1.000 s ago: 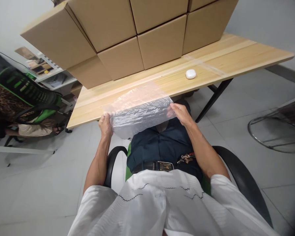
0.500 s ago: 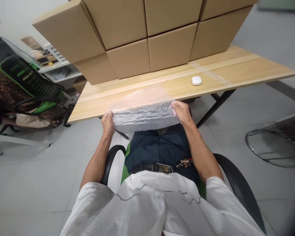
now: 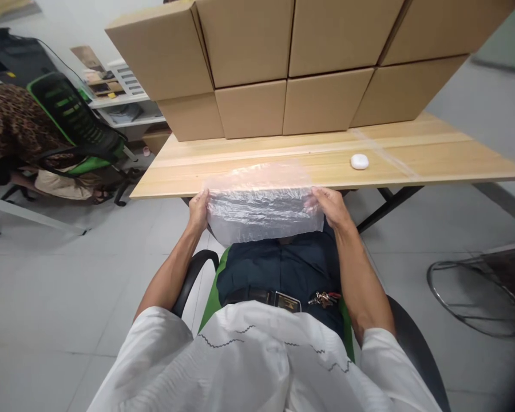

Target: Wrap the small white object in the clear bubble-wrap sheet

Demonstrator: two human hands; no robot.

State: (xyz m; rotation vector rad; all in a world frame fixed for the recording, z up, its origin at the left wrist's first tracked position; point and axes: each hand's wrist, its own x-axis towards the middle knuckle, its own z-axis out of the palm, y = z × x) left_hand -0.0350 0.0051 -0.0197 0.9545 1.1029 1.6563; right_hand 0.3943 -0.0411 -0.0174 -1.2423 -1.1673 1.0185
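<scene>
A crinkled clear plastic bag point(image 3: 261, 203) is stretched flat between my two hands, just in front of the near edge of a light wooden table point(image 3: 433, 160). My left hand point(image 3: 198, 210) pinches the bag's left edge, fingers closed on it. My right hand point(image 3: 332, 207) grips the right edge the same way. The bag's far half hangs over the tabletop; its near half hangs above my lap. I am sitting in a black and green chair point(image 3: 197, 272).
Stacked cardboard boxes point(image 3: 283, 63) fill the back of the table. A small white case point(image 3: 359, 161) lies on the table to the right. Another person sits in a green and black chair point(image 3: 75, 123) at the left. A metal wire frame point(image 3: 476, 292) stands on the floor at right.
The view has swung so the table lies more square to me. Both hands still hold the bag, spread at about the same width, close to the table edge.
</scene>
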